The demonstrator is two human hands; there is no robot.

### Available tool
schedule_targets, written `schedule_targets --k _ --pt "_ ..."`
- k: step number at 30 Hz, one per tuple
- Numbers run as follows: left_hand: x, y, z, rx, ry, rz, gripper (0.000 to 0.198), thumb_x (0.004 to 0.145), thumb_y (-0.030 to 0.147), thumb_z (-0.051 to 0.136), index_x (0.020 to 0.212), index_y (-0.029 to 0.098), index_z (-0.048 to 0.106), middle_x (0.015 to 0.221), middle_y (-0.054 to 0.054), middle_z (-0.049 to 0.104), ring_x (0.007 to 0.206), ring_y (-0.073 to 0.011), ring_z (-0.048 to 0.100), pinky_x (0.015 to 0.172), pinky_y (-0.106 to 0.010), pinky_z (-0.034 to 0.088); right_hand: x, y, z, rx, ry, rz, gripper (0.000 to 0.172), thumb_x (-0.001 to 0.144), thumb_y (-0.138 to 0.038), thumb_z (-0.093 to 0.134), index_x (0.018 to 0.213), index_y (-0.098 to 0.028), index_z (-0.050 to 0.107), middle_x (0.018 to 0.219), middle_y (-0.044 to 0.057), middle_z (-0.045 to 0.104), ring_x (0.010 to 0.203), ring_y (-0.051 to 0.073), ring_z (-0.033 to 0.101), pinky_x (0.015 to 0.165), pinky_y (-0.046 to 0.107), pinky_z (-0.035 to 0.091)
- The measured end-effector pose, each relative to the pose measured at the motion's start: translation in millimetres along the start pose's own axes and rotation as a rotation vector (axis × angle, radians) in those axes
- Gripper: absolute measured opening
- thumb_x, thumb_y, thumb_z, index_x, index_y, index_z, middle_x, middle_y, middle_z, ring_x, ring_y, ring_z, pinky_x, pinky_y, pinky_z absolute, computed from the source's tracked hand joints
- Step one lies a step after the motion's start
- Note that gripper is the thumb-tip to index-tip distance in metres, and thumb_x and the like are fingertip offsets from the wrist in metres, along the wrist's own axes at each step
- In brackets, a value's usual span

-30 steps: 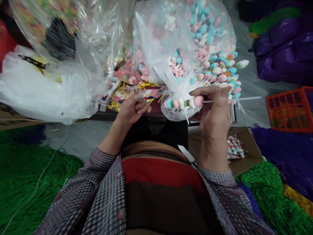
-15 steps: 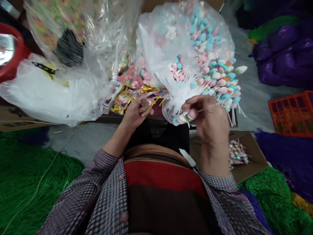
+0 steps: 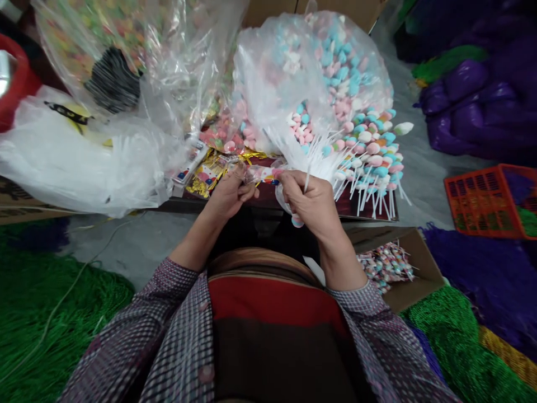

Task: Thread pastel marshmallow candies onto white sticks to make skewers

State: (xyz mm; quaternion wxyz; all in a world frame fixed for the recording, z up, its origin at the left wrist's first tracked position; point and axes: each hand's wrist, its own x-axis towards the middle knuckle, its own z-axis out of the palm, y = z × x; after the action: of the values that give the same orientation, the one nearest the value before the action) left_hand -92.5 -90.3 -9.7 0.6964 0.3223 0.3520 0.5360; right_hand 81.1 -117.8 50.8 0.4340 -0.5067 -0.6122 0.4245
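Right hand (image 3: 314, 204) curls round a candy skewer (image 3: 297, 222), centre frame; fingers hide most candies, one end peeks below. Left hand (image 3: 230, 193) pinches a printed wrapper (image 3: 266, 174), its right end at the right fingertips. Beyond: candy bag (image 3: 272, 67), contents hazy. Upper left, red basin (image 3: 25, 84) cut off by edge.

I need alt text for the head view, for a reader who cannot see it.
The left hand holds one end of a clear printed wrapper; the right hand, gripping a candy skewer, is at the other. Beyond lie piled skewers and a bag of pastel candies.
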Motion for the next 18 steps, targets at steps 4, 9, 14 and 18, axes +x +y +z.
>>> schedule_targets --k 4,9,14,18 --pt "1.8 2.4 -8.1 0.082 -0.018 0.05 0.054 0.082 0.067 0.077 0.065 0.023 0.05 0.045 0.014 0.027 0.036 -0.0041 0.027 0.055 -0.025 0.054 2.5 5.6 -6.1 -0.004 -0.118 -0.019 0.035 0.088 -0.054 0.073 0.107 -0.024 0.077 0.061 -0.007 0.052 0.056 0.009 0.042 0.053 0.024 0.036" --pt "2.7 1.1 -4.8 0.053 0.001 0.032 0.047 0.08 0.057 0.082 0.067 0.022 0.054 0.045 0.012 0.035 0.035 -0.0029 0.025 0.039 -0.019 0.035 1.2 11.0 -2.8 -0.012 -0.156 -0.016 0.041 0.089 -0.061 0.07 0.079 -0.021 0.073 0.058 -0.006 0.049 0.055 0.009 0.04 0.051 0.025 0.031" --pt "2.1 -1.0 0.4 0.007 0.072 -0.035 0.039 0.089 0.045 0.078 0.067 0.02 0.056 0.045 0.013 0.034 0.034 -0.003 0.027 0.048 -0.02 0.047 -1.3 12.1 4.6 0.082 -0.166 0.069 0.05 0.09 -0.069 0.065 0.074 -0.022 0.065 0.06 -0.004 0.053 0.053 0.008 0.044 0.046 0.023 0.03" --pt "1.1 5.4 1.6 -0.109 0.089 -0.075 0.041 0.104 0.035 0.057 0.065 0.02 0.054 0.041 0.013 0.028 0.032 -0.0048 0.023 0.052 -0.023 0.052 6.1 8.1 -4.2 0.372 -0.055 0.151 0.054 0.091 -0.075 0.058 0.096 -0.023 0.069 0.057 -0.008 0.047 0.043 0.007 0.035 0.04 0.023 0.03"
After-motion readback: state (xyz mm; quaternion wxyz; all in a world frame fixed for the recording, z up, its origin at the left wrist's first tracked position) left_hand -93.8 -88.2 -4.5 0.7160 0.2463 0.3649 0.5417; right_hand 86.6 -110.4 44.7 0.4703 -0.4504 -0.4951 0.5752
